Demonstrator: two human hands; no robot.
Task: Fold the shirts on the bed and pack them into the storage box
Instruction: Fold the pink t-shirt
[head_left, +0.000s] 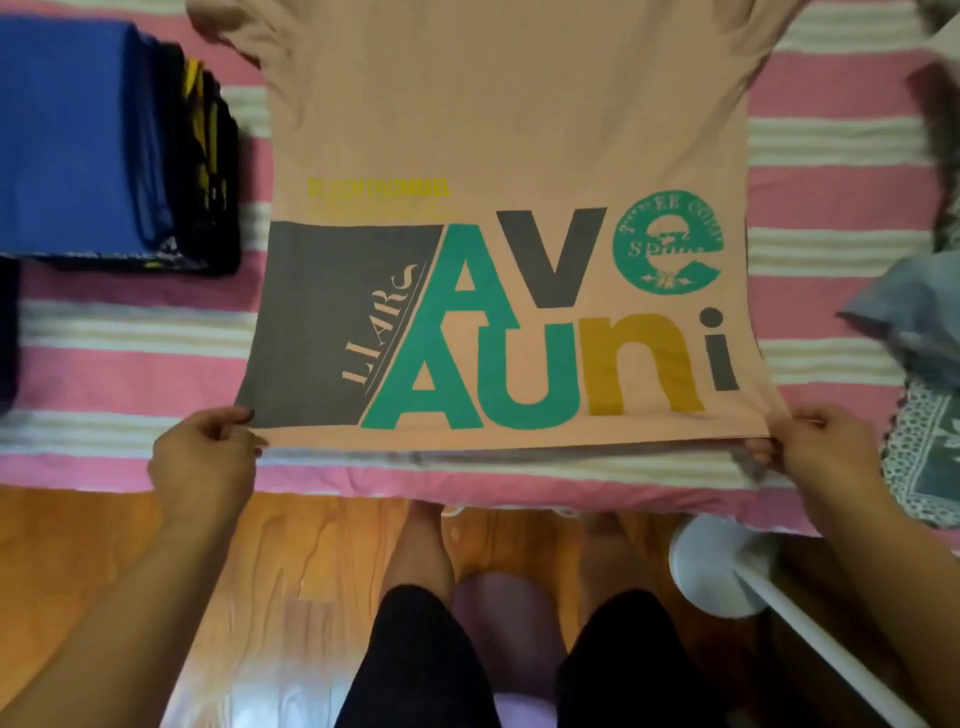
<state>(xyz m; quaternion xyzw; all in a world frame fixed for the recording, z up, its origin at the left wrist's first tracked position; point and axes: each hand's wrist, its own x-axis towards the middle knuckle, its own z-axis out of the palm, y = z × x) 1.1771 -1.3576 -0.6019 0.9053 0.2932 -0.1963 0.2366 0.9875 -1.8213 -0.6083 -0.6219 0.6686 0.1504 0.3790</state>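
Note:
A peach T-shirt (498, 114) with large green, grey and mustard lettering lies spread flat on the pink-and-cream striped bed (831, 135), its printed hem toward me and its sleeves at the far edge. My left hand (208, 457) pinches the near left corner of the hem. My right hand (826, 452) pinches the near right corner. The hem is slightly lifted off the mattress edge. A stack of folded shirts (104, 140), blue on top with dark ones beneath, sits on the bed at the far left. No storage box shows.
Unfolded grey-blue clothing (904, 322) and a patterned lace-edged fabric (930, 452) lie at the bed's right edge. A white fan base with its pole (722, 566) stands on the wooden floor at my right. My legs are below the bed edge.

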